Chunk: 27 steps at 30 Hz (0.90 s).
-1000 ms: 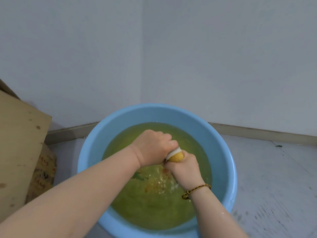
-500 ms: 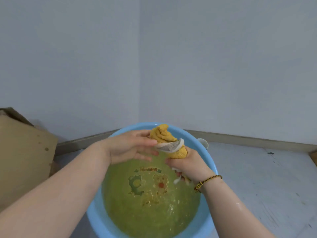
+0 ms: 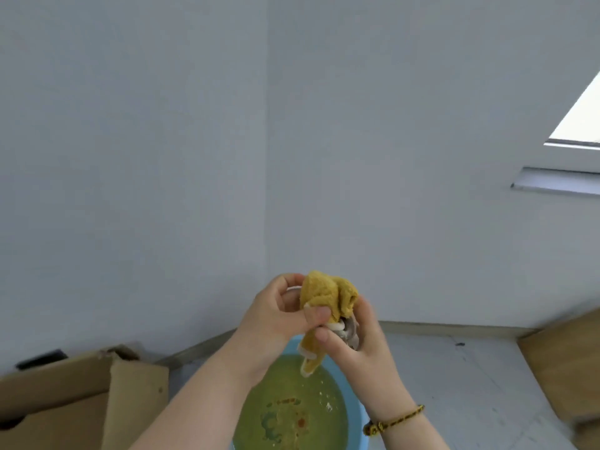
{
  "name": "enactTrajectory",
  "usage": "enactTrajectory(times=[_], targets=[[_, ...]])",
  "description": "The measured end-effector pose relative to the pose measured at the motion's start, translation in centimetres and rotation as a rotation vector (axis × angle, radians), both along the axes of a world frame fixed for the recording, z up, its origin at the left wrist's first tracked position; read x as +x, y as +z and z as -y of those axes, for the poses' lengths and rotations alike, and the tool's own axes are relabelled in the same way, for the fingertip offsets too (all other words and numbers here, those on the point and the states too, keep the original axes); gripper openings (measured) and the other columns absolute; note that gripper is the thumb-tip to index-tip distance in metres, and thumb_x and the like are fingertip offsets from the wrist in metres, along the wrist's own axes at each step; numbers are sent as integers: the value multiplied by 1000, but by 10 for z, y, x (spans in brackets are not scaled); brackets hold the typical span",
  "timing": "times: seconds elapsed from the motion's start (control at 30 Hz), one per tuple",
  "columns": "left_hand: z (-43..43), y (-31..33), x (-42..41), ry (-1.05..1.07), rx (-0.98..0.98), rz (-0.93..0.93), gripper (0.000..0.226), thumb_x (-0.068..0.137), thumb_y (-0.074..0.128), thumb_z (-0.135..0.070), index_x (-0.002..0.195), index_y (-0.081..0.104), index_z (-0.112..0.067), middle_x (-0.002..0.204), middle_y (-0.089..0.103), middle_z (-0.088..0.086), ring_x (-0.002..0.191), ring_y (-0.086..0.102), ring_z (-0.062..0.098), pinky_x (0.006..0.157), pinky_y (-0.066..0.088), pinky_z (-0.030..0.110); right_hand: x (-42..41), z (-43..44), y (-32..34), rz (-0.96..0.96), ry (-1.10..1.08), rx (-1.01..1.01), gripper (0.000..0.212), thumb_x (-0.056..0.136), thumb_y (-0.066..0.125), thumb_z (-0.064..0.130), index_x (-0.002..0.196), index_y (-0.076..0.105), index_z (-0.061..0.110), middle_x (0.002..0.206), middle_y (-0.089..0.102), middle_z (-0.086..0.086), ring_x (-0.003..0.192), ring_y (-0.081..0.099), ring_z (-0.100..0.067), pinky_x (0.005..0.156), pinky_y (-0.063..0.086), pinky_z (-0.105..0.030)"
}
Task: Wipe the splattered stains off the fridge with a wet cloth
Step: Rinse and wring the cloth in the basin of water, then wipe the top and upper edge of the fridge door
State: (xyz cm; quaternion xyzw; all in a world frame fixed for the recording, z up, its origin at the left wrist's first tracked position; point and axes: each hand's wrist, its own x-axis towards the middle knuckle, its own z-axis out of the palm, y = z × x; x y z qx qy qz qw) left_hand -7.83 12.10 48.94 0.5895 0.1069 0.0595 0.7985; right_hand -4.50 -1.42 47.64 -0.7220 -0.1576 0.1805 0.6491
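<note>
Both hands are closed round the bunched cloth (image 3: 328, 297), the left hand (image 3: 279, 316) at its 9 o'clock and the right hand (image 3: 360, 345) at its 5 o'clock. They hold it directly over the basin (image 3: 355, 430) at 6 o'clock, likely so drips fall back in. The fridge isn't in view.

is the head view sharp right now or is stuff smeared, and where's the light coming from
Head view: the yellow cloth, left hand and right hand are fairly sharp, while the cardboard at the right edge is blurred. Head view: the window at upper right is blown out white; light on the walls is flat, with no hard shadows.
</note>
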Motion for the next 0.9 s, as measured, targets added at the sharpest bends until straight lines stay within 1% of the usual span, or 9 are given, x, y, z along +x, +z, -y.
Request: enactTrajectory(times=[0.07, 0.13, 0.2, 0.27, 0.4, 0.53, 0.6, 0.73, 0.9], targets=[[8, 39, -7, 11, 69, 24, 53, 51, 82, -17, 95, 53, -17, 75, 71, -7, 73, 65, 11, 64, 52, 25, -10, 4, 43, 70, -109, 28, 60, 49, 72, 55, 103, 57, 32, 100, 64, 19, 102, 56, 5, 86, 43, -11], [18, 79, -16, -39, 103, 54, 53, 48, 78, -22, 94, 51, -16, 71, 70, -8, 70, 65, 10, 60, 52, 24, -25, 13, 91, 137, -187, 46, 38, 57, 74, 48, 87, 63, 28, 88, 68, 10, 92, 63, -5, 81, 49, -20], [28, 104, -24, -128, 91, 101, 57, 48, 82, -22, 94, 49, -13, 70, 69, -6, 67, 65, 9, 57, 51, 22, -38, 25, 121, 119, -212, 100, 19, 73, 75, 29, 83, 65, 17, 77, 68, 3, 75, 65, -10, 67, 53, -20], [39, 124, -30, -230, 70, 132, 54, 54, 82, -19, 96, 49, -10, 73, 69, -3, 67, 65, 10, 56, 50, 20, -50, 42, 145, 85, -229, 146, 5, 83, 61, 14, 83, 64, 10, 76, 66, -2, 70, 62, -10, 62, 51, -16], [69, 150, -44, -383, 24, 179, 49, 55, 74, -24, 98, 54, -11, 81, 69, 1, 72, 65, 12, 60, 52, 20, -82, 83, 182, 228, -337, 72, 16, 89, 53, 11, 77, 62, 5, 72, 59, -6, 66, 54, -6, 61, 45, -13], [118, 164, -56, -504, -60, 157, 37, 77, 67, -21, 111, 58, -7, 101, 69, 9, 88, 67, 18, 72, 55, 25, -113, 127, 204, 382, -587, -38, 27, 89, 54, 16, 69, 56, -2, 64, 47, -9, 62, 43, -16, 59, 38, -27], [152, 168, -69, -485, 66, 108, 33, 85, 53, -29, 109, 60, -8, 105, 67, 7, 97, 63, 19, 80, 51, 27, -132, 152, 210, 445, -709, -165, 31, 89, 56, 20, 60, 51, 7, 56, 43, -2, 56, 41, -15, 58, 36, -28], [224, 183, -116, -534, 192, 70, 27, 88, 46, -43, 85, 62, -21, 91, 65, 0, 87, 59, 14, 78, 45, 24, -181, 210, 218, 522, -857, -354, 32, 90, 54, 26, 58, 47, 27, 55, 44, 10, 54, 42, -6, 55, 33, -22], [300, 191, -168, -681, 145, 82, 8, 82, 64, -14, 88, 61, -10, 88, 67, 7, 83, 63, 21, 80, 51, 31, -254, 282, 235, 418, -899, -281, 22, 91, 52, 23, 70, 58, 21, 63, 55, 4, 59, 52, -9, 60, 46, -27]])
